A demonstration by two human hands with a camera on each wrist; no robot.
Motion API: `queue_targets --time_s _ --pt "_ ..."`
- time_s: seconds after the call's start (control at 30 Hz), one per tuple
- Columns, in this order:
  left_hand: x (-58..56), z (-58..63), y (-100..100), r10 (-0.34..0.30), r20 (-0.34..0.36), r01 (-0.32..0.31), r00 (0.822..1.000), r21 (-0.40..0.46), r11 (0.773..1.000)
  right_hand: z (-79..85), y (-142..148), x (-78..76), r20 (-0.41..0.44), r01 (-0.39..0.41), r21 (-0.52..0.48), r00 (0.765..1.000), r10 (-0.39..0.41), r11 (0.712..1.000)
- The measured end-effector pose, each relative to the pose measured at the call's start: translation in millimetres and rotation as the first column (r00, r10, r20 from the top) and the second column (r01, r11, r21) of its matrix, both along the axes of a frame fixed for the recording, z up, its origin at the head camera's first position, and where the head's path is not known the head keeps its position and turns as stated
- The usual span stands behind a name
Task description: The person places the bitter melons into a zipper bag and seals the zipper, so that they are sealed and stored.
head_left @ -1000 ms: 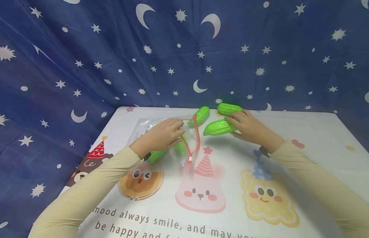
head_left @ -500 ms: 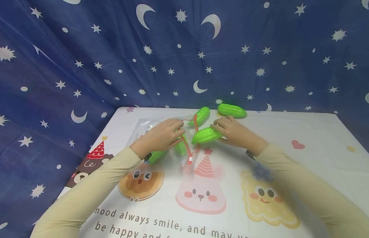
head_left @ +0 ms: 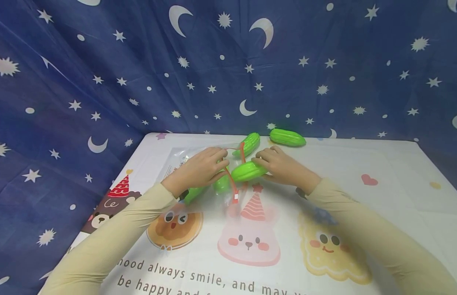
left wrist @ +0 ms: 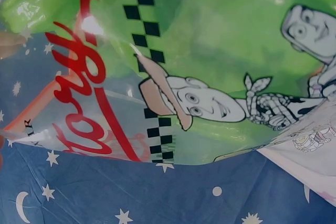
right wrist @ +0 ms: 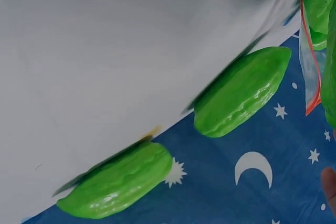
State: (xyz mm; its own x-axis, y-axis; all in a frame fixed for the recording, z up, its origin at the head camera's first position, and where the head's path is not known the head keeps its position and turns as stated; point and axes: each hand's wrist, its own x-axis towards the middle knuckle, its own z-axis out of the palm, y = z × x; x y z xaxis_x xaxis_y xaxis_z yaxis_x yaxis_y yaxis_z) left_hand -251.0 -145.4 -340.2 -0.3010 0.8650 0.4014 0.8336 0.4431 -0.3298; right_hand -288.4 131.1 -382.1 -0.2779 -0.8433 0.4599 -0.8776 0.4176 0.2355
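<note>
My left hand (head_left: 196, 168) pinches the upper edge of a clear zip bag (left wrist: 131, 103) with an orange-red rim (head_left: 231, 180) and cartoon print. The bag's mouth gapes toward the right. Several green toy cucumbers show inside it, one (head_left: 221, 184) just behind the mouth and another (head_left: 193, 194) lower, partly behind the wrist. In my right hand (head_left: 281, 166) is another ridged green toy cucumber (head_left: 246, 171), gripped at its right end. Its free tip overlaps the bag's opening in the head view. The right wrist view catches only this cucumber's side (right wrist: 329, 77) at the edge.
Two more toy cucumbers lie near the table's back edge, one (head_left: 250, 143) just behind the bag mouth and one (head_left: 287, 137) further right. A white cloth with cartoon prints covers the table (head_left: 361, 176). The blue starry curtain (head_left: 305, 73) hangs behind and at the left.
My right hand has carried its cucumber left and slightly toward me, up to the bag's mouth, uncovering the back right cucumber. My left hand has stayed in place on the bag.
</note>
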Motion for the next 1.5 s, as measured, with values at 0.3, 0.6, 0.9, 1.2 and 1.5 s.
queue_targets --time_s 0.3,0.6,0.9,1.2,1.5 --pt "1.6 2.2 0.1 0.005 0.014 -0.005 1.0 0.0 1.0 1.4 -11.2 4.9 0.025 0.015 0.011 1.0 -0.016 1.0" --pt "1.4 2.2 -0.9 0.019 -0.002 -0.019 1.0 -0.01 1.0 1.3 -24.0 7.1 0.026 0.02 -0.015 0.999 -0.02 1.0" --pt "0.9 3.6 0.8 0.003 -0.01 -0.003 1.0 0.013 1.0 1.8 -36.9 6.6 0.032 0.043 -0.027 0.999 -0.043 0.999" --pt "1.8 5.5 -0.2 0.013 -0.018 -0.013 1.0 0.019 1.0 3.2 -42.9 1.1 0.05 0.107 -0.045 0.993 -0.105 0.993" --pt "0.3 4.1 -1.7 0.013 -0.004 -0.013 1.0 0.045 0.999 -2.9 -42.2 -1.3 0.114 0.043 -0.024 0.993 -0.04 0.999"
